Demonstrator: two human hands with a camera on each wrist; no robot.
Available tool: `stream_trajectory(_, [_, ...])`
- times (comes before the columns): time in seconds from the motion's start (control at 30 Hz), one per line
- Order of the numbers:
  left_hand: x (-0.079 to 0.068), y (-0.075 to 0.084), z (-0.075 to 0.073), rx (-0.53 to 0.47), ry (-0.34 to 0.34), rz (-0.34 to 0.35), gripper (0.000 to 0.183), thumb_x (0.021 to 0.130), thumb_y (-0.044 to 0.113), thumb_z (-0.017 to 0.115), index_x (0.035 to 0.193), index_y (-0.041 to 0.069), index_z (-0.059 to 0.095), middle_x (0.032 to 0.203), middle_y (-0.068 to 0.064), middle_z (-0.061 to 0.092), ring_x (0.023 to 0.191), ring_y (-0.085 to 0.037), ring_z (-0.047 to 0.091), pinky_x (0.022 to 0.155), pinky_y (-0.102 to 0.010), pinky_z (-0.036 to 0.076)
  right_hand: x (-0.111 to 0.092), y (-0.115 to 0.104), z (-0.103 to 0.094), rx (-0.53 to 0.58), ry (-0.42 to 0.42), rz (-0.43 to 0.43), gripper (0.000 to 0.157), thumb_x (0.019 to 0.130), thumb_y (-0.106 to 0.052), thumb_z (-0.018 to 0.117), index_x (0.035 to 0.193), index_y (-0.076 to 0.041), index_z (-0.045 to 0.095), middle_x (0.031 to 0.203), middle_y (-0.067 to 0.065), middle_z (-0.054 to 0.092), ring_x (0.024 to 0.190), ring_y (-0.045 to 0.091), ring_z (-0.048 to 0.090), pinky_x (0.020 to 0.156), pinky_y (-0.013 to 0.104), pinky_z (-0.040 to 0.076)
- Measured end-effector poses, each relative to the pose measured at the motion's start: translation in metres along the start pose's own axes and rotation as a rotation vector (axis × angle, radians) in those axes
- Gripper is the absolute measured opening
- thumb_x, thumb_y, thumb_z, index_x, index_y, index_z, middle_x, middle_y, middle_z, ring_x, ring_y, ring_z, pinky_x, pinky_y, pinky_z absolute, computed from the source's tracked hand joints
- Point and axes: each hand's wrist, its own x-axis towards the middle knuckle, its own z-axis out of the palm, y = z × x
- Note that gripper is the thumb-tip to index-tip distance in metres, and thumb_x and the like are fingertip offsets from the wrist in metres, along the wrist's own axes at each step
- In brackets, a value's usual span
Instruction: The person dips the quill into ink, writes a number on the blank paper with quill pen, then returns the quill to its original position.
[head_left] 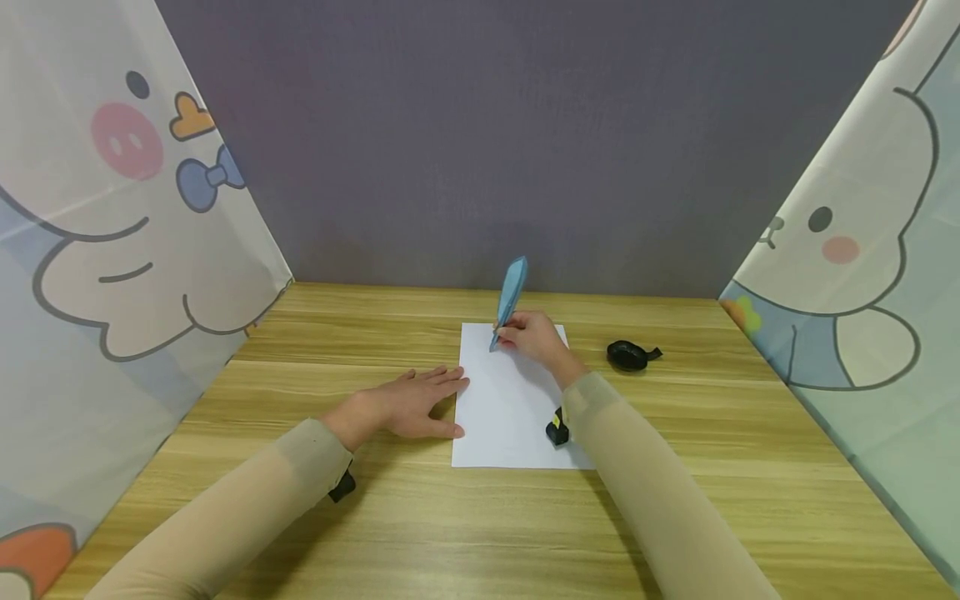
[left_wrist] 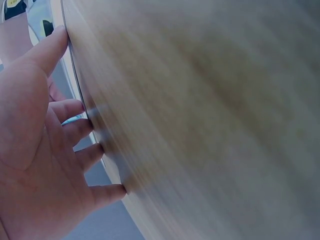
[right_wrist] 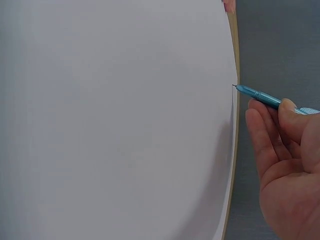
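Note:
A sheet of white paper [head_left: 498, 417] lies on the wooden table. My right hand [head_left: 534, 337] pinches a blue feather-shaped pen [head_left: 512, 287] between thumb and fingers over the upper part of the sheet. The pen is tilted, its feather end pointing up and away. In the right wrist view the slim metallic barrel of the pen [right_wrist: 265, 97] shows, with its tip right at the paper's surface [right_wrist: 125, 100]. My left hand [head_left: 412, 407] is spread palm down, its fingertips and thumb at the sheet's left edge. From the left wrist view, the left hand's fingertips [left_wrist: 116, 191] rest on the tabletop.
To the right of the paper is a black oval object [head_left: 627, 356] with a short tab. The wooden table [head_left: 360, 325] ends at a dark grey panel [head_left: 525, 142] behind. Cartoon-printed cloths [head_left: 150, 208] stand along both sides. A black wrist camera [head_left: 557, 429] overlaps the sheet.

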Motion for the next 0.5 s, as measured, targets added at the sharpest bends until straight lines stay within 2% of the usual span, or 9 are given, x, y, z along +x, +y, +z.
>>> stream_trajectory(0.3, [-0.0012, 0.0023, -0.0014, -0.001, -0.006, -0.001, 0.095, 0.105, 0.072, 0.056, 0.178, 0.020, 0.023, 0.187, -0.001, 0.013, 0.173, -0.030, 0.012, 0.135, -0.070, 0.016, -0.0032, -0.0015, 0.0045, 0.018, -0.029, -0.032, 0.021, 0.107, -0.013, 0.073, 0.122, 0.001, 0.081, 0.113, 0.017, 0.083, 0.095, 0.016, 0.079, 0.093, 0.037, 0.067])
stream_trajectory(0.5, [-0.0023, 0.0037, -0.0027, 0.005, -0.014, -0.011, 0.094, 0.106, 0.072, 0.056, 0.178, 0.022, 0.021, 0.187, 0.001, 0.011, 0.174, -0.028, 0.010, 0.136, -0.068, 0.015, -0.0048, -0.0025, 0.0076, 0.013, -0.039, -0.044, 0.021, 0.107, -0.013, 0.073, 0.121, 0.000, 0.081, 0.113, 0.017, 0.083, 0.096, 0.018, 0.080, 0.089, 0.032, 0.067])
